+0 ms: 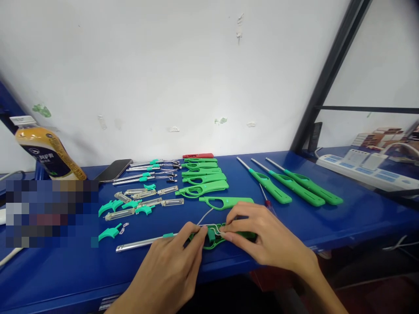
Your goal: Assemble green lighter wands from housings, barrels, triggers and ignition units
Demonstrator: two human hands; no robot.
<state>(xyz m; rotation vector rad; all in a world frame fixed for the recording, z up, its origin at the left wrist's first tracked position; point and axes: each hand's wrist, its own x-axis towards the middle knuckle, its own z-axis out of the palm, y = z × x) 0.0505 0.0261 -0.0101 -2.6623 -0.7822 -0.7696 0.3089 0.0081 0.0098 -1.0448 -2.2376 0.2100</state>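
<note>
An opened green utility lighter shell (211,245) lies near the table's front edge, its long metal tube (140,245) pointing left. My left hand (173,261) is closed on the shell at the joint with the tube, thumb and index finger pressed together. White wires (214,229) curve up out of the shell. The fingertips of my right hand (265,233) pinch a wire over the shell's inside, and that hand covers the right part of the shell. A teal part (211,237) sits inside, between the hands.
Loose teal triggers (109,232) and clear fuel tanks (120,214) lie left, below several metal tubes with wires (134,179). Green half shells (203,188) line the middle. Assembled lighters (301,187) lie right, near a screwdriver (268,204). A phone (115,170) and bottle (49,148) stand back left.
</note>
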